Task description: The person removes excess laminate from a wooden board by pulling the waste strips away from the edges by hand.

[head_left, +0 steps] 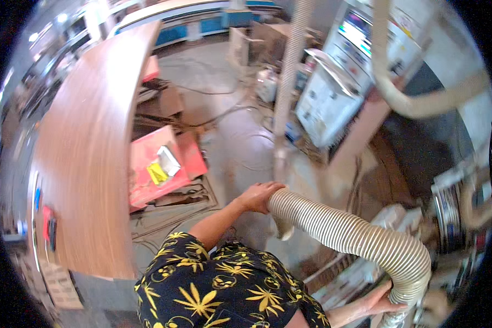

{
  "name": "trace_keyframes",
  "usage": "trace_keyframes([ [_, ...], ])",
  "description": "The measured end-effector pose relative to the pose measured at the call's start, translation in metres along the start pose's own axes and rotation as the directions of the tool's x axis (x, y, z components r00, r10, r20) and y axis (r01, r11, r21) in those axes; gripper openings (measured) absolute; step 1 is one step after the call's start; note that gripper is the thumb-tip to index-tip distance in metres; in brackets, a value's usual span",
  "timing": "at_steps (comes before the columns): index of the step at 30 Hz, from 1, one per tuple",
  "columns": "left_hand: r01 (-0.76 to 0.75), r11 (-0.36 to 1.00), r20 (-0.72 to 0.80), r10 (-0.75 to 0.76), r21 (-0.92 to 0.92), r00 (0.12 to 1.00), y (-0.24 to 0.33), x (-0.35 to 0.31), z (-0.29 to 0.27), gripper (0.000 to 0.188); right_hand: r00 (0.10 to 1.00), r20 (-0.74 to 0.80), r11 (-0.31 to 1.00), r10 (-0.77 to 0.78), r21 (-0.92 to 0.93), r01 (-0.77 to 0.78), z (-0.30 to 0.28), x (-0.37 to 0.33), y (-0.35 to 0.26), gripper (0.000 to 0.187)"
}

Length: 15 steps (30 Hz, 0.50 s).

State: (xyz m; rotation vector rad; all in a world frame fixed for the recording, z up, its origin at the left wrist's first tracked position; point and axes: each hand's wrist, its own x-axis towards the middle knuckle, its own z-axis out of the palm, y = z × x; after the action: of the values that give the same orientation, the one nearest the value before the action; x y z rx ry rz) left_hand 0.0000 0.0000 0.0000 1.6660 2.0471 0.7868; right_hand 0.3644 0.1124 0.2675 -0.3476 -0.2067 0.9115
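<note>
A thick, ribbed, cream-coloured flexible hose [347,227] arches across in front of me to the right. My left hand [259,197] is closed around its near-left end, thumb side hidden. Further right, where the hose bends down, my right hand [378,300] grips its lower part; some of those fingers are behind the hose. A short curved piece of pale tube [283,228] hangs just under my left hand.
To my left stands a long wood-grain panel [87,158] with a red-and-black tool on it. Beyond it, a red board [158,164] carries a yellow packet. A machine cabinet [328,104] with a screen is at far right. Another hose [291,71] hangs down ahead, and cables cross the floor.
</note>
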Motion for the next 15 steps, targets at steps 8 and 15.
trace_keyframes([
  [8, 0.22, 0.975, -0.299, -0.209, 0.004, 0.931, -0.105, 0.005, -0.095, 0.091, 0.826, 0.141, 0.834, 0.546, -0.008, -0.551, 0.036, -0.033, 0.169, 0.078],
  [15, 0.469, 0.8, -0.676, -0.581, -0.373, 0.453, -0.198, -0.004, -0.058, 0.078, 0.068, 0.203, 0.081, 0.977, -0.057, -0.995, 0.031, -0.088, 0.358, 0.066],
])
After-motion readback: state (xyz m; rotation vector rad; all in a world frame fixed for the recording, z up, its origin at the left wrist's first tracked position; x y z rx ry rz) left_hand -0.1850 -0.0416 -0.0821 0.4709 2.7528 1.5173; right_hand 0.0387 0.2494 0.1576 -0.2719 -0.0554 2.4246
